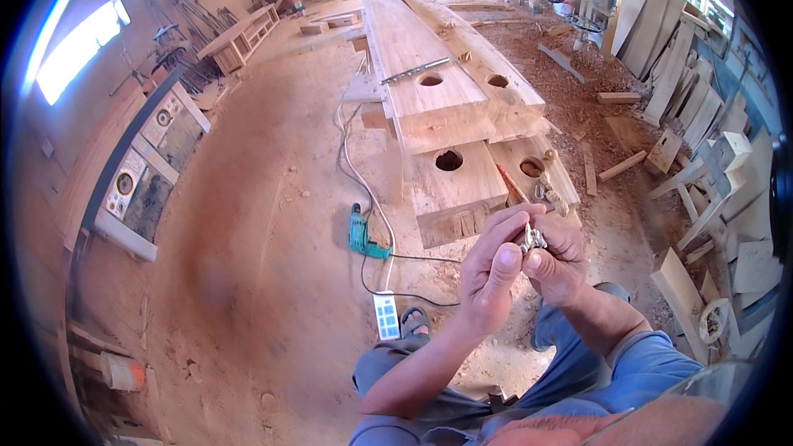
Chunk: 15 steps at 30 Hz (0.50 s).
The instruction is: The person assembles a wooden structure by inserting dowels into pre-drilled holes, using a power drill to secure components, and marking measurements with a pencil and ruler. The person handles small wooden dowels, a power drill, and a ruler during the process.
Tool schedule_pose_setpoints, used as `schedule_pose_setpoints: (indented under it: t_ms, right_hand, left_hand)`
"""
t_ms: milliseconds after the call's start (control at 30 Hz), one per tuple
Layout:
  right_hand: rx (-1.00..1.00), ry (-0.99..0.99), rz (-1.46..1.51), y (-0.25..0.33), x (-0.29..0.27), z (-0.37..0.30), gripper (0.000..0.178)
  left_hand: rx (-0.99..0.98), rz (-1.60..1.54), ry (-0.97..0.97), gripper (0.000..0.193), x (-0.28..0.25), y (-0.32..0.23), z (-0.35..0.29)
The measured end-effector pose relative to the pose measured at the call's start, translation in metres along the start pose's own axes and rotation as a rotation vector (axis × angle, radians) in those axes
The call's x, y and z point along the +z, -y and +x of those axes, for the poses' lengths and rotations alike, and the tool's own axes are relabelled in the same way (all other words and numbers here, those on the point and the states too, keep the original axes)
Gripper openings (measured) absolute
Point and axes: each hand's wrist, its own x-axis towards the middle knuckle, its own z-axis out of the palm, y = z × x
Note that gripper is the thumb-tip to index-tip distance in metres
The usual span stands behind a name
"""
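Observation:
My left hand (489, 268) and my right hand (563, 254) meet in front of me, both closed in a pinch on a small shiny metal piece (530, 239). It has a pointed tip sticking up; its exact kind is too small to tell. Just beyond my hands are the ends of thick wooden beams (446, 120), stacked in two layers, with round holes cut near the ends. A thin red stick (510, 183) and some small metal pieces (552, 196) lie on the lower right beam. On the upper left beam rests a flat metal strip (415, 71).
A teal corded power drill (363, 235) lies on the dusty floor, left of the beams. Near my foot is a white power strip (386, 316), with cables running around it. Offcuts (624, 167) and leaning boards (686, 87) crowd the right side. A long bench (124, 157) stands left.

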Motion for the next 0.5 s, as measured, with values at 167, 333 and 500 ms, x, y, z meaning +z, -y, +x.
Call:
schedule_pose_setpoints:
  t_ms: [167, 333, 500]
  right_hand:
    - [0.025, -0.041, 0.158, 0.000, 0.003, -0.002, 0.036]
    - [0.130, -0.109, 0.290, -0.007, -0.001, -0.007, 0.032]
    - [0.189, -0.266, 0.419, 0.003, 0.007, -0.007, 0.029]
  left_hand:
    - [0.027, -0.162, -0.049, 0.038, 0.011, 0.004, -0.003]
    - [0.019, -0.224, -0.058, 0.037, 0.010, 0.014, -0.002]
    - [-0.047, -0.152, -0.088, 0.044, 0.019, 0.011, -0.007]
